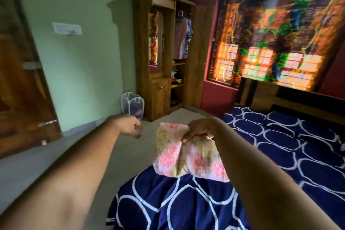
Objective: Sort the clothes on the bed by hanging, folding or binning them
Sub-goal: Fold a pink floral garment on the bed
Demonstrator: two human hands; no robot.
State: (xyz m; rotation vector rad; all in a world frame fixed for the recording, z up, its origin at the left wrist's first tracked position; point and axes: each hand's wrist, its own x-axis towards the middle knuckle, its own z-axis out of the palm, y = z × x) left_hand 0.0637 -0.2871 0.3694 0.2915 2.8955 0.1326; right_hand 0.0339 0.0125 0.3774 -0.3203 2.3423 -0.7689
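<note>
Navy sheet with white loops covers the bed [280,145], which fills the lower right of the view; its near corner juts toward the grey floor [56,155].

Both forearms reach forward, bare.

Right hand [200,129]: fingers curled over the top edge of a folded pink floral cloth [186,158], thumb side toward the camera. Firm hold on the cloth; nothing else in the hand.

Cloth position: lifted at the top by the right hand, hanging down above the bed's near corner. Its lower edge lies against the sheet in view; whether it actually touches cannot be told.

Left hand [131,127]: held out over the floor, left of the cloth and apart from it. Fingers hang loosely curled, palm down, with nothing in them. The hand is blurred, so finer detail is not readable.

Beyond the left hand, a white mesh hamper [131,105] stands on the floor against the green wall, just beside a wooden wardrobe [158,84]. Something dark shows through the mesh; it cannot be identified.

Wardrobe: right section open, garments [182,37] hanging at the top, shelves with items below.

Far left, a wooden door [20,80]. Far right, a wooden headboard [261,95] against the maroon wall, and above it a bright patterned curtain [270,33] over a lit window.
</note>
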